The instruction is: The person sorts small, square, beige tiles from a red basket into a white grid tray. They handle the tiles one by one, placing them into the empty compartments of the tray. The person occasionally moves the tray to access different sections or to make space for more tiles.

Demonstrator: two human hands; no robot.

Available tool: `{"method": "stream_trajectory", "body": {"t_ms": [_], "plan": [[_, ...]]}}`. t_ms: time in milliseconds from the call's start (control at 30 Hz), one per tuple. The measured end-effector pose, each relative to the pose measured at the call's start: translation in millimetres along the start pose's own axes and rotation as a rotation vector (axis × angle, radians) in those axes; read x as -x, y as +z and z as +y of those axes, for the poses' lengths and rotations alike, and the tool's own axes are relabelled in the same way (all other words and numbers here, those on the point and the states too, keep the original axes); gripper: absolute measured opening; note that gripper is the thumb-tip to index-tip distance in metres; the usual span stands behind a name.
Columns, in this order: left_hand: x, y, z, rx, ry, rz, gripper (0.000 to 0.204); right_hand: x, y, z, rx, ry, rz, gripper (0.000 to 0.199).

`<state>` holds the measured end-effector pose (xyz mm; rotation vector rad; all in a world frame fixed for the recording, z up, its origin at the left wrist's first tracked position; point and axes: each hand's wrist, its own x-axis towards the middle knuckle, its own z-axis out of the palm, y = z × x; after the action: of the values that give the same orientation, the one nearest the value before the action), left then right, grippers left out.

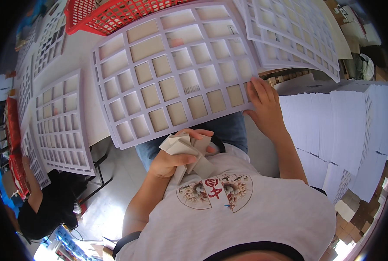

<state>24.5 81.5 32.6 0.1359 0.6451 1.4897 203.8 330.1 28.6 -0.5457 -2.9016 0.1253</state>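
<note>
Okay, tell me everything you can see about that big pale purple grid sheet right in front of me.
The large pale lilac die-cut cardboard sheet is a flat lattice of thin strips framing rectangular and square cells, most still filled with tan card pieces. It lies tilted across the view, its near edge overhanging the person's lap. The right hand presses on its lower right corner. The left hand is off it, gripping a bundle of punched-out tan card pieces. Similar sheets lie around it.

A paper or cardboard processing workshop is shown. Die-cut lilac grid sheets (172, 69) are spread over a white bench (78, 52), with more such sheets (61, 122) laid alongside, tall stacks of white sheets (333, 126) at the right, and red plastic crates (111, 15) at the back. Cardboard offcuts (359, 217) are piled on the floor.
</note>
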Motion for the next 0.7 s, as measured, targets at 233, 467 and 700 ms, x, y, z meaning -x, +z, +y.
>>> {"method": "stream_trajectory", "body": {"t_ms": [233, 467, 700], "plan": [[8.7, -2.5, -7.6, -0.071, 0.02, -0.003, 0.05, 1.5, 24.3, 2.7, 0.008, -0.087, 0.188, 0.057], [43.8, -14.0, -6.6, 0.075, 0.196, 0.138, 0.049, -29.1, -25.3, -29.4, -0.023, -0.128, -0.21, 0.067], [114.7, -42.9, -23.6, 0.297, 0.631, 0.267, 0.055, -122.5, 14.3, -180.0, -1.164, -0.222, -0.601, 0.037]]}}
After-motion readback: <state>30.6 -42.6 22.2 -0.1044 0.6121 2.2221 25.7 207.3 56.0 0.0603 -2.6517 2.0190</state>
